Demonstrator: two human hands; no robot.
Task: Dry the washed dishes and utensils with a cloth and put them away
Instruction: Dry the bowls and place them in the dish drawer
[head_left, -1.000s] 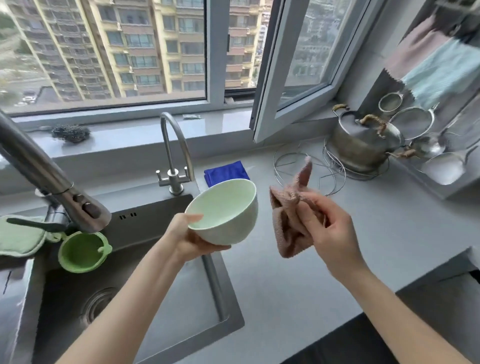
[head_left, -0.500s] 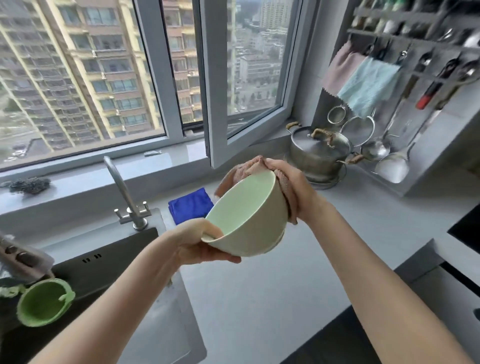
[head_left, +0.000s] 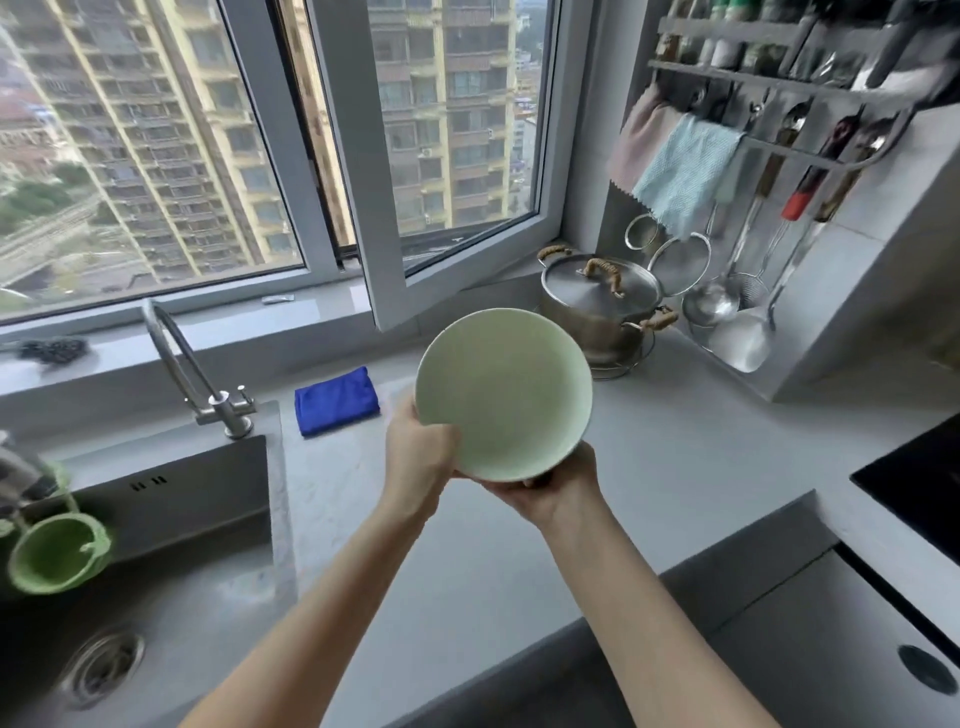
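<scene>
Here the bowl (head_left: 504, 395), pale green, smooth and plain, tilts its hollow toward the camera above the grey counter (head_left: 675, 467). The left hand (head_left: 421, 457) grips its left rim. The right hand (head_left: 556, 493) sits underneath, fingers hidden, so I cannot tell its grip.

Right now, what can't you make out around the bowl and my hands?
Head view:
Drying cloth: not seen; the bowl may hide it.
Right hand fingers: hidden behind the bowl.
Bowl's outer side: faces away from camera.
Bottles at the top right: blurred, labels unreadable.
</scene>
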